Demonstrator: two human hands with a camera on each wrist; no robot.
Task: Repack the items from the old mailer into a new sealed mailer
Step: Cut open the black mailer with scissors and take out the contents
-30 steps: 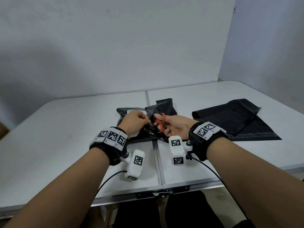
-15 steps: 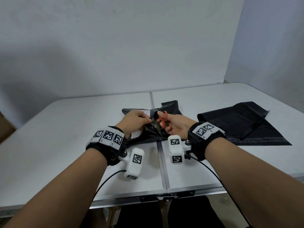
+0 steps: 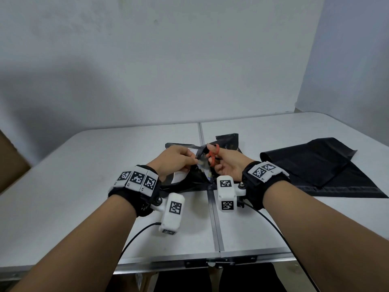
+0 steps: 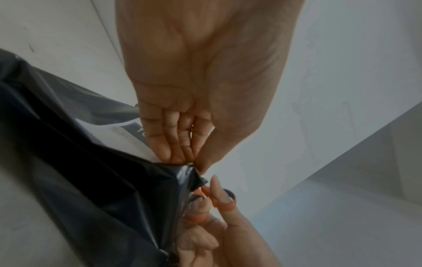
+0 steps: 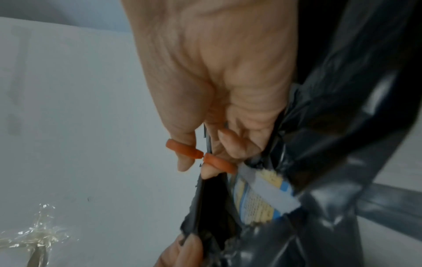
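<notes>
The old black mailer (image 3: 194, 178) with a white label (image 4: 114, 133) lies at the table's middle, its top edge lifted. My left hand (image 3: 176, 160) pinches that edge (image 4: 182, 166). Just to its right, my right hand (image 3: 226, 163) holds small orange-handled scissors (image 3: 212, 157) with thumb and finger through the loops (image 5: 200, 156), blades at the mailer's cut edge. Through the opening shows a yellow and blue packet (image 5: 258, 196) inside. The new black mailer (image 3: 315, 165) lies flat at the right.
A crumpled bit of clear tape (image 5: 34, 236) lies on the white table (image 3: 84, 175). A seam (image 3: 212, 218) runs down the table's middle. A brown cardboard edge (image 3: 10, 163) stands at the far left. A wall rises behind the table.
Both hands have lifted the mailer's edge a little and the scissors have worked further along it. The head view has shifted slightly left.
</notes>
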